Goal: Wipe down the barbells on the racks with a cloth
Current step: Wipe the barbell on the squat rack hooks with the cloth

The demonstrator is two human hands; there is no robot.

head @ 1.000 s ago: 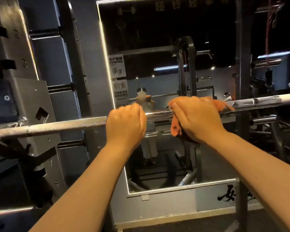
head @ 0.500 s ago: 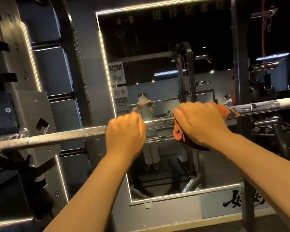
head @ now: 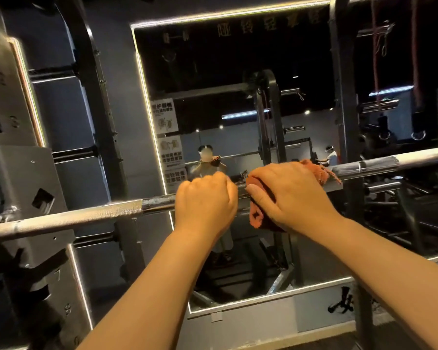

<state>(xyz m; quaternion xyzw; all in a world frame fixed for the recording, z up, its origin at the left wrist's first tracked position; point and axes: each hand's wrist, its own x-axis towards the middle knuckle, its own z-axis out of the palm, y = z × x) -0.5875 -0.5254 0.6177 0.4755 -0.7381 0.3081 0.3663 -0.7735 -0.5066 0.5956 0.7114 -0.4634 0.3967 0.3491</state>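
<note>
Single head-worn wide-angle view, looking forward and slightly down along the wearer's outstretched arms (head: 147,286). The barbell (head: 74,218) crosses the frame at close range and rises toward the right edge, so the view sits rolled. It faces a wall mirror (head: 213,72) behind the bar, which shows the wearer's small reflection (head: 208,170); a rack upright (head: 23,178) fills the left edge.

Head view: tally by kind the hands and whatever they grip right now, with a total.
hands: 2 (left hand, right hand)
orange cloth: 1, wrapped on the bar under the right hand
barbell: 1, gripped bare by the left hand
Total: 4
</note>
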